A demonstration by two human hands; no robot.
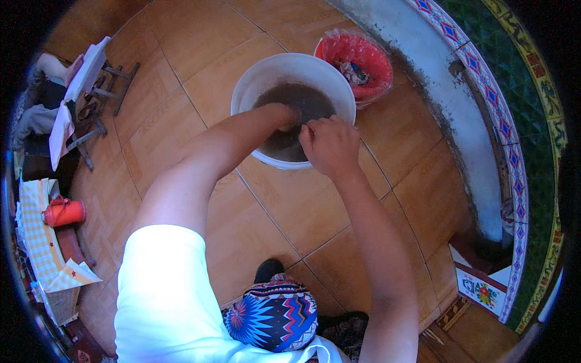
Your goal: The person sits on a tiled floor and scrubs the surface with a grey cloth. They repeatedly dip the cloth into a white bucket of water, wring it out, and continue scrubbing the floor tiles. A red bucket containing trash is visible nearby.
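Observation:
A white plastic bucket (258,75) stands on the tiled floor in front of me, holding murky brown-grey water (299,95). My left hand (287,117) dips into the bucket, its fingers hidden under the water. Over the near right part of the rim, my right hand (333,143) is bent with curled fingers, the fingertips low inside the bucket. What either hand may hold is hidden.
Beside the bucket is a red bin (376,59) with a clear plastic liner and rubbish inside. A low pale wall (435,81) curves along the right. At left, a person's hand (75,68) rests by a small folding table (86,68). An orange-red container (64,212) sits on a checked cloth (38,222).

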